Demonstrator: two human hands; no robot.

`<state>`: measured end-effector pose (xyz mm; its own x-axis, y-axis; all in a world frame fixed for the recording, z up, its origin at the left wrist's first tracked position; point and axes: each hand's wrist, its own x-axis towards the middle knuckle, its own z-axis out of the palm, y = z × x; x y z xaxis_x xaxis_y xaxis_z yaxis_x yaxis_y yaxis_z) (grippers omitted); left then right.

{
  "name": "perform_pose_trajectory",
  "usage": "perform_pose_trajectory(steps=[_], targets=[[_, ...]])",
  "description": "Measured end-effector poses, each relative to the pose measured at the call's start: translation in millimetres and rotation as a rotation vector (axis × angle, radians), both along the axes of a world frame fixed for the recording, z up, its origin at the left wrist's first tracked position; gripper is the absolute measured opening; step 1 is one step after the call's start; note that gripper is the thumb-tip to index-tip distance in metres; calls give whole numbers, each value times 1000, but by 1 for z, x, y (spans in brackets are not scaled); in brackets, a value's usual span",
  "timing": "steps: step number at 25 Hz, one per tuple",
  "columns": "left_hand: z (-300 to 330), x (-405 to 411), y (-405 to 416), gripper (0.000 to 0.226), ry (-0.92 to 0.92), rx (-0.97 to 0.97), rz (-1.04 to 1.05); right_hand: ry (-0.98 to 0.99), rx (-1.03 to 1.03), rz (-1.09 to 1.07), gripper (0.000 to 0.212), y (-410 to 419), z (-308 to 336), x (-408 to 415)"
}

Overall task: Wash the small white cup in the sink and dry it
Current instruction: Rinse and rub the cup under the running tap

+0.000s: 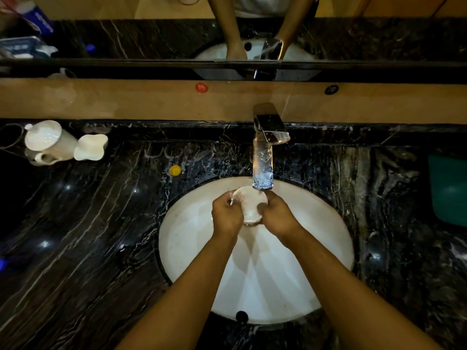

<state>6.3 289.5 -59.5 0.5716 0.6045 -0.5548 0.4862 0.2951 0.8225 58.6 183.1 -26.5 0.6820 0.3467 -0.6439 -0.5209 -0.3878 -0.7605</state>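
Note:
The small white cup [250, 205] is held over the white oval sink [184, 238], just below the spout of the chrome faucet [264, 152]. My left hand [226, 215] grips the cup's left side. My right hand [276, 214] grips its right side, fingers curled over the rim. The cup's lower part is hidden between my hands. Whether water is running I cannot tell.
A black marble counter [75, 236] surrounds the sink. A white teapot [48, 142] and a white jug [91, 147] stand at the back left. A small yellow cap [175, 170] lies near the sink rim. A green object [449, 190] sits at the right edge. A mirror [151, 39] runs behind.

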Motion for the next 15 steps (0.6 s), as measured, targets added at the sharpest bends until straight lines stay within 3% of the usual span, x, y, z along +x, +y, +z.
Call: perform_pose_trajectory(steps=[6, 10, 12, 15], targets=[[-6, 2, 2, 18, 93, 111, -56, -63, -54, -77, 43, -5, -11, -5], [-6, 9, 5, 18, 107, 73, -130, -136, -182, -103, 23, -7, -13, -7], [-3, 9, 4, 21, 91, 110, -200, -267, -378, 27, 24, -10, -9, 0], [-2, 9, 6, 27, 73, 166, -371, -542, -764, 385, 41, -14, -3, 13]])
